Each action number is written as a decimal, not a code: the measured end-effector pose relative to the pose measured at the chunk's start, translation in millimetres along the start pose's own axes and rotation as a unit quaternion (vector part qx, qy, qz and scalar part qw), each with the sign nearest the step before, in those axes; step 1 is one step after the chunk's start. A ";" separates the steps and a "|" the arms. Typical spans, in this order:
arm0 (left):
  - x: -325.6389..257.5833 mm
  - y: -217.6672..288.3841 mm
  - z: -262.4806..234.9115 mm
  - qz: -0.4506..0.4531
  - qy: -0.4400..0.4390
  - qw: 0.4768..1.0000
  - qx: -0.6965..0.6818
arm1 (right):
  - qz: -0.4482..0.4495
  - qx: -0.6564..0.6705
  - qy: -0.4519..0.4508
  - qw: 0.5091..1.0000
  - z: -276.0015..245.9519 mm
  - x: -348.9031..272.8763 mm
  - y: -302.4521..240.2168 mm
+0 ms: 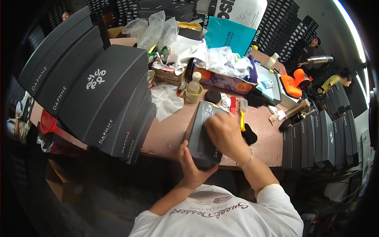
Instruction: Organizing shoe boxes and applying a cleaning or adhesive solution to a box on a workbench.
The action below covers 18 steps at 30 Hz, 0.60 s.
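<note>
A dark grey shoe box (pixel 201 136) lies near the front edge of the brown table (pixel 169 132). My left hand (pixel 190 166) grips its near end from below. My right hand (pixel 226 134) presses flat on the lid, seemingly with a pale cloth (pixel 211 114) under the fingers. A yellow-handled tool (pixel 242 120) and a small black pad (pixel 249 136) lie just right of the box.
A tall leaning stack of dark grey boxes (pixel 98 94) fills the left. More such boxes stand in a row (pixel 319 140) at the right. Clear plastic bags (pixel 166 100), a bottle (pixel 194 89), a printed carton (pixel 225 81), white rags and an orange tool (pixel 294 83) crowd the back. Other people sit at far right.
</note>
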<state>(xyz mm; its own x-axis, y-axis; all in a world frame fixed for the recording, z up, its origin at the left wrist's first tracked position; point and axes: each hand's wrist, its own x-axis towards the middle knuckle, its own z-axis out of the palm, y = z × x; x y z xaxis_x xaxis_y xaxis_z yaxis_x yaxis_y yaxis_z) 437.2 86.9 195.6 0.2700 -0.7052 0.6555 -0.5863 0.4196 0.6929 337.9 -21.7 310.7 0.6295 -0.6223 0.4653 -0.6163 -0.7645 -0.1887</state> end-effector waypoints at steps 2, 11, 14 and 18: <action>6.7 -5.4 -1.5 0.007 0.014 1.000 0.000 | -0.062 0.058 -0.023 0.996 -9.8 -19.8 -34.9; 5.9 -2.9 -0.6 0.009 0.022 1.000 0.009 | 0.155 0.235 0.057 0.958 -2.9 28.7 22.3; 8.0 -5.9 1.9 -0.005 0.018 1.000 -0.024 | 0.117 0.165 0.068 0.977 4.4 25.1 24.9; 6.7 -0.6 3.7 -0.004 0.014 1.000 -0.019 | 0.055 0.069 0.031 0.996 -3.4 15.3 18.7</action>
<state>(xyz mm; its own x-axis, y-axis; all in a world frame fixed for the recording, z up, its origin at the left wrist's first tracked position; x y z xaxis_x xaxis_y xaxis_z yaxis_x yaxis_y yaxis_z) 436.5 79.8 198.4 0.2966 -0.6922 0.6580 -0.5541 0.4364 0.7089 334.4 -45.0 317.3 0.5293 -0.6950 0.4866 -0.6068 -0.7109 -0.3555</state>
